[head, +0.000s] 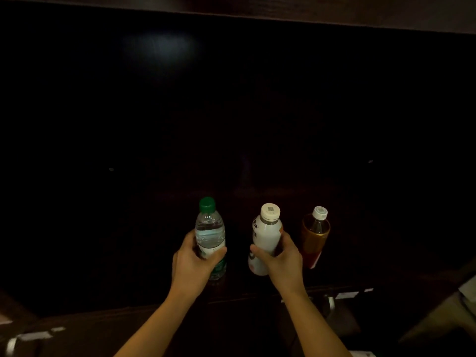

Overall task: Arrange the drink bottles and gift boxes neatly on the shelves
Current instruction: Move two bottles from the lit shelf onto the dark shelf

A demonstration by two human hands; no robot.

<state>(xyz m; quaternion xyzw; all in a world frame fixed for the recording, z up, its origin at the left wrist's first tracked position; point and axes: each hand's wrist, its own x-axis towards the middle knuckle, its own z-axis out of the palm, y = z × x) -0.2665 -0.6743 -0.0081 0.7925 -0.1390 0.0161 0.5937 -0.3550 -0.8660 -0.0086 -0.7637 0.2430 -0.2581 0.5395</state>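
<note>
1. The left hand (192,264) is gripping a clear water bottle (210,233) around its lower half, with the fingers (192,237) curling behind it and the thumb pressing across its front.
2. This water bottle is standing upright, is wearing a green cap, and is showing clear liquid up to near its shoulder.
3. The right hand (282,261) is holding a white bottle (266,230) at mid-body, its fingers (286,239) wrapping the right side and the thumb closing on the left.
4. The white bottle is opaque, so its contents cannot be told; a white cap with a small printed square is sitting on top.
5. An amber bottle (315,235) is standing just to the right of the white one, untouched, carrying brown liquid under a white cap, with a red band near its base.
6. All three bottles are lining up near the front of a dark shelf (257,295); whether the two held bottles are resting on it cannot be told.
7. White labels (346,295) are showing along the shelf's front edge.
</note>
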